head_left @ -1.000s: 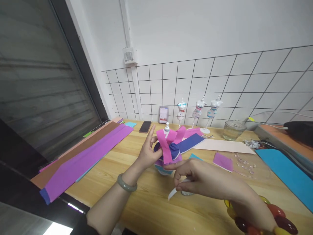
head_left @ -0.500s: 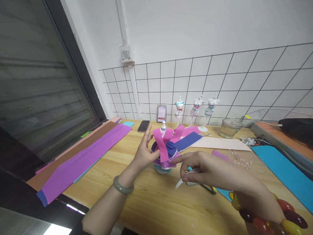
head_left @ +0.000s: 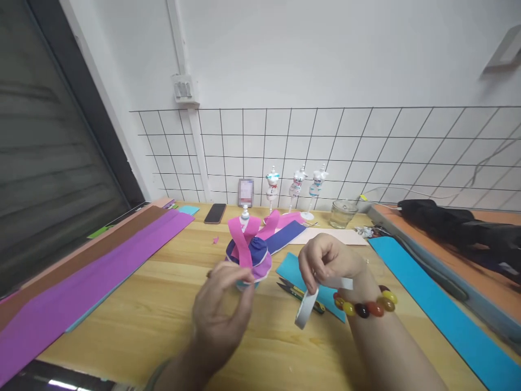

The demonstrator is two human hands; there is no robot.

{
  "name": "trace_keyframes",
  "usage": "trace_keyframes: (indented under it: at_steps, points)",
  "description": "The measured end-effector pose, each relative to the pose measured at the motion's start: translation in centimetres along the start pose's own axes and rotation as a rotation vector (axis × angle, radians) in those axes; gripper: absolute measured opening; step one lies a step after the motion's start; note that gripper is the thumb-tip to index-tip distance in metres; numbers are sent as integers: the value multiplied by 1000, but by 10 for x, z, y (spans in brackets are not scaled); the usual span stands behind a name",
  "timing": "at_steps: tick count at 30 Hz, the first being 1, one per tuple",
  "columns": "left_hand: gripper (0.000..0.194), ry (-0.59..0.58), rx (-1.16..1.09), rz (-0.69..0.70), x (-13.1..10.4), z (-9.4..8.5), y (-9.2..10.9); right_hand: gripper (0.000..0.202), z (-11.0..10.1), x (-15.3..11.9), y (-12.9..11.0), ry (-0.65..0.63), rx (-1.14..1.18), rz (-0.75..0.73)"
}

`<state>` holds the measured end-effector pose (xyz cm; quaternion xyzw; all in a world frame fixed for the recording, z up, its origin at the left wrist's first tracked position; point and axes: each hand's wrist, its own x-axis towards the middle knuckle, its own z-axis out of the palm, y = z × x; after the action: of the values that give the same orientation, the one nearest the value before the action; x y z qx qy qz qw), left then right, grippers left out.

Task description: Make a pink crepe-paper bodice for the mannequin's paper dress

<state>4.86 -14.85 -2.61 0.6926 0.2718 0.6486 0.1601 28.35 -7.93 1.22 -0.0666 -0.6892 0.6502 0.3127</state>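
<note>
A small dress form [head_left: 245,213] stands on the wooden table, dressed in a blue and purple layered skirt [head_left: 258,253] with crossed pink strips [head_left: 244,244] on top. Just in front of it is my left hand [head_left: 222,304], its fingers apart and nothing held. My right hand [head_left: 329,263] pinches a white roll of tape [head_left: 306,308], and a short white strip sticks out by the wrist. Beneath the roll, black and yellow scissors [head_left: 301,294] lie partly over a light-blue sheet [head_left: 290,266].
Purple [head_left: 122,266] and brown strips lie along the left. Three white dress forms [head_left: 297,183], a phone [head_left: 215,213] and a glass jar [head_left: 342,213] stand or lie toward the back. A long blue strip [head_left: 439,304] runs down the right, beside an orange surface [head_left: 451,239].
My left hand has let go of the dressed form and moved toward me. The right hand has pulled away from the skirt, and the tape roll now hangs below it. The view has turned right.
</note>
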Motion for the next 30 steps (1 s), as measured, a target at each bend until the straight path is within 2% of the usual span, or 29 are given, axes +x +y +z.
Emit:
trace_keyframes:
  at_steps: [1, 3, 6, 8, 10, 13, 16, 22, 30]
  points:
    - [23, -44, -46, -56, -3, 4, 9, 19, 4, 2, -2, 3, -19, 11]
    - [7, -195, -212, -348, -10, 10, 25, 11, 17, 5, -10, 31, -98, 34]
    - [27, -333, -553, -828, -22, 19, 38, 3, 41, 1, -20, 133, -316, 74]
    - [40, -324, -736, -1005, -29, 23, 41, 8, 56, -7, -21, 217, -482, 74]
    - [46, -290, -853, -1109, -32, 25, 41, 13, 68, -18, -16, 299, -639, 35]
    - [44, -287, -951, -1192, -34, 25, 39, 19, 78, -33, -1, 396, -820, -62]
    - [39, -315, -990, -1204, -35, 24, 38, 25, 80, -44, 14, 453, -940, -140]
    - [27, -307, -870, -1240, -32, 22, 39, 26, 82, -58, 29, 501, -1106, -224]
    - [27, -305, -789, -1226, -34, 27, 37, 27, 86, -68, 37, 533, -1210, -236]
